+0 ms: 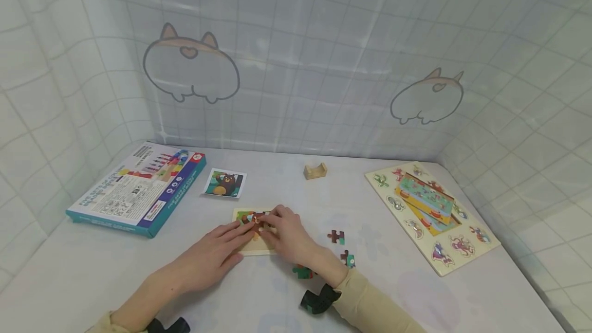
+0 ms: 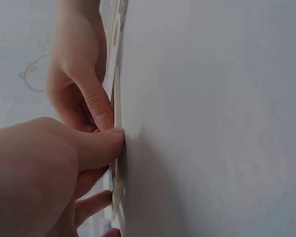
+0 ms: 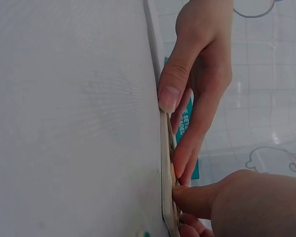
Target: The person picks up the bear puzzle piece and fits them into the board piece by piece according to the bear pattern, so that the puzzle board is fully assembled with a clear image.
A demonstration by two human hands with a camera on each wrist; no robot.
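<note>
A small wooden puzzle tray lies on the table, with bear-picture pieces in its upper part and bare wood in its lower part. My left hand rests on the tray's left side, fingers stretched over the picture and thumb by the near edge. From the right, my right hand reaches over the tray and pinches a puzzle piece between thumb and bent fingers; those fingers mostly hide the piece. Loose jigsaw pieces lie right of the tray, one green piece partly behind my right wrist.
A bear picture card lies beyond the tray. At the left is a flat blue-and-white box. A small wooden block stands at the back. On the right, a wooden animal board carries colourful cards. Curtains enclose the table.
</note>
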